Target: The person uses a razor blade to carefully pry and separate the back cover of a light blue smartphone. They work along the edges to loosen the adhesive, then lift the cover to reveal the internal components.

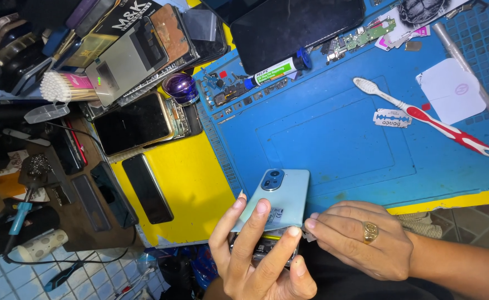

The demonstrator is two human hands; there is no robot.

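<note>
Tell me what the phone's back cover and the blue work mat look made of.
The phone's back cover, held by the left hand, looks like pale green matte plastic or frosted glass: smooth, softly reflective. The blue work mat looks like silicone rubber: dull, with moulded compartments and ridges.

Bright even overhead light, saturated colours, sharp focus, slight edge distortion

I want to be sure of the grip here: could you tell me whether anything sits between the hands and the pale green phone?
Nothing visible does: the left hand fingers already hold the pale green phone, and the right hand touches its lower edge.
</note>
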